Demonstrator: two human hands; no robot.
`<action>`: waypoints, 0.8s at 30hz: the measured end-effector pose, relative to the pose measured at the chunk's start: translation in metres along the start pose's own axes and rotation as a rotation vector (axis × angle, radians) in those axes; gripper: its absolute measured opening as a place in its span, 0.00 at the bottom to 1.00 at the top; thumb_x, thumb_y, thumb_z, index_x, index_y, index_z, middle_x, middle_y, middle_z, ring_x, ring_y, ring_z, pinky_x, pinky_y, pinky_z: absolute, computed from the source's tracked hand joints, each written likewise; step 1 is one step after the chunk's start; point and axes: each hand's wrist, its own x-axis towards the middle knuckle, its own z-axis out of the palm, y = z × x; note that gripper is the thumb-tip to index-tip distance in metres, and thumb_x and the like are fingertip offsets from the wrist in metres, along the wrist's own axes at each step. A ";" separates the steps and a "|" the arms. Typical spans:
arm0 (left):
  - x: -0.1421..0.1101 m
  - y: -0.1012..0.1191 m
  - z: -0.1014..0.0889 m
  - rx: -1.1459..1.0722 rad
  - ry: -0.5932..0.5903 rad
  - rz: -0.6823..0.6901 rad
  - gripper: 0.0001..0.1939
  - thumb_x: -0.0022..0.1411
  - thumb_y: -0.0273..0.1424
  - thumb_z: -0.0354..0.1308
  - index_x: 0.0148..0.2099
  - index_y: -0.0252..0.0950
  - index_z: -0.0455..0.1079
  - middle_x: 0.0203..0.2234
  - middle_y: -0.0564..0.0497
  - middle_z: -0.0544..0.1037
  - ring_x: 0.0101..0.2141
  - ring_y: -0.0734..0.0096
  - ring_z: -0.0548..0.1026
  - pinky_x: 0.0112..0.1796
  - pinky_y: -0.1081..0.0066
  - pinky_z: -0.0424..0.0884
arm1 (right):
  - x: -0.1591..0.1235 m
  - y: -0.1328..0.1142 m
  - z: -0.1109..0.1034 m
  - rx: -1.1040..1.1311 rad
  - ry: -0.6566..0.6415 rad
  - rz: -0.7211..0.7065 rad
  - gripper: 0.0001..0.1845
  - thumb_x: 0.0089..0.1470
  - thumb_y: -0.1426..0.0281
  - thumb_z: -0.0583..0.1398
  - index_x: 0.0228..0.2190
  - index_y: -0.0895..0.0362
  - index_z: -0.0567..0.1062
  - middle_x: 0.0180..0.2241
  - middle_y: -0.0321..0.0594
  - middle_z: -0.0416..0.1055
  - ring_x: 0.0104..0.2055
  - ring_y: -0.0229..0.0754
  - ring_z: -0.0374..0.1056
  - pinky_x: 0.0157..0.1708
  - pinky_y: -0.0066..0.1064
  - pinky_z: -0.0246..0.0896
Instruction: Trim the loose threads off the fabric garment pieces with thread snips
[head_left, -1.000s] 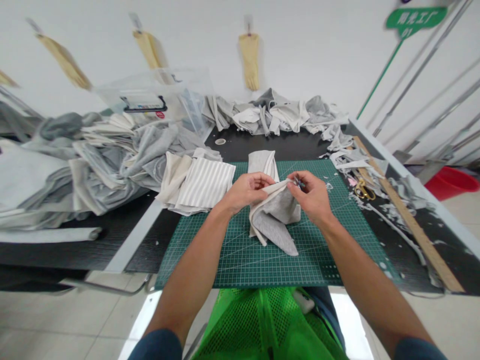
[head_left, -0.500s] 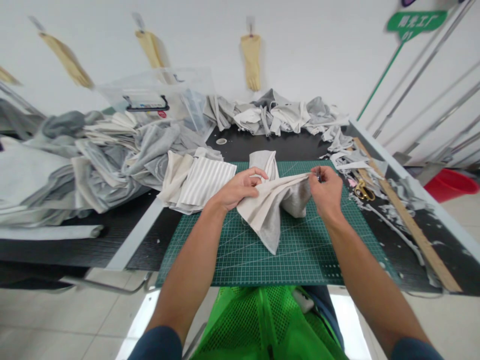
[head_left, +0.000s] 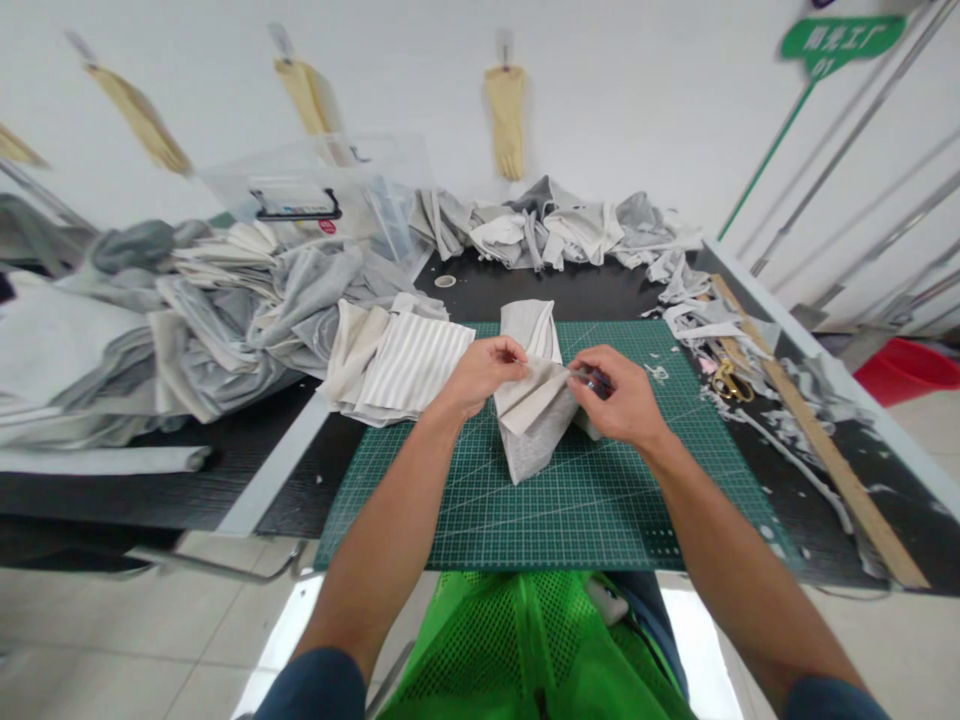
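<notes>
Between my hands, a beige and grey piece of cloth (head_left: 538, 425) is held up over the green cutting mat (head_left: 525, 530). My left hand (head_left: 487, 375) pinches its upper left edge. In my right hand (head_left: 619, 395) is a small dark-handled tool that looks like thread snips (head_left: 594, 380), partly hidden by the fingers. Its tip reaches the cloth's upper right edge. Behind the raised cloth lies another folded striped cloth (head_left: 529, 318). To the left sits a stack of striped cloth pieces (head_left: 416, 365).
Heaped grey fabric (head_left: 307, 300) fills the left side, by a clear plastic box (head_left: 375, 170). Cloth scraps (head_left: 555, 225) line the back. At right are gold-handled scissors (head_left: 729, 382), a long wooden ruler (head_left: 832, 450) and offcuts. A tape roll (head_left: 445, 281) lies behind the mat.
My right hand has moved left, closer to my left hand, and the stretch of cloth between them is shorter. Small white scraps now show on the mat's right side.
</notes>
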 end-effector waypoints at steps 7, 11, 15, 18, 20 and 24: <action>0.001 -0.004 0.004 -0.022 0.019 -0.059 0.10 0.48 0.29 0.70 0.36 0.33 0.79 0.29 0.51 0.78 0.30 0.73 0.72 0.34 0.70 0.66 | -0.005 -0.007 0.012 -0.109 -0.259 -0.256 0.19 0.61 0.73 0.61 0.54 0.50 0.74 0.55 0.43 0.77 0.56 0.51 0.72 0.56 0.47 0.66; -0.006 0.006 0.007 -0.118 -0.152 -0.001 0.21 0.50 0.34 0.73 0.47 0.34 0.81 0.39 0.46 0.82 0.39 0.66 0.76 0.44 0.66 0.70 | -0.005 -0.006 0.015 -0.177 -0.167 -0.147 0.17 0.62 0.67 0.63 0.53 0.49 0.75 0.56 0.42 0.77 0.55 0.52 0.72 0.56 0.47 0.66; -0.011 0.009 0.008 -0.075 -0.350 0.157 0.38 0.43 0.36 0.79 0.59 0.40 0.76 0.56 0.42 0.77 0.57 0.53 0.73 0.56 0.60 0.67 | -0.005 -0.007 0.015 -0.203 -0.014 0.082 0.12 0.62 0.62 0.63 0.47 0.49 0.78 0.43 0.43 0.80 0.46 0.52 0.72 0.49 0.45 0.68; -0.012 0.004 0.011 -0.031 -0.419 0.218 0.52 0.37 0.36 0.81 0.66 0.44 0.69 0.64 0.40 0.70 0.65 0.47 0.66 0.62 0.56 0.64 | -0.004 -0.006 0.013 -0.170 0.077 0.209 0.10 0.61 0.61 0.61 0.41 0.51 0.77 0.39 0.43 0.79 0.42 0.50 0.72 0.45 0.41 0.67; -0.012 0.001 0.015 0.017 -0.420 0.241 0.56 0.38 0.33 0.80 0.70 0.45 0.63 0.67 0.40 0.66 0.68 0.47 0.62 0.64 0.55 0.61 | -0.002 -0.003 0.013 -0.126 0.130 0.294 0.10 0.61 0.60 0.60 0.39 0.52 0.75 0.36 0.41 0.78 0.37 0.47 0.71 0.41 0.38 0.65; -0.010 -0.004 0.022 0.113 -0.346 0.250 0.48 0.48 0.27 0.72 0.70 0.43 0.60 0.62 0.40 0.71 0.60 0.55 0.72 0.60 0.57 0.65 | 0.000 0.005 0.012 -0.059 0.188 0.400 0.12 0.61 0.58 0.59 0.34 0.54 0.72 0.28 0.36 0.72 0.29 0.42 0.66 0.33 0.34 0.60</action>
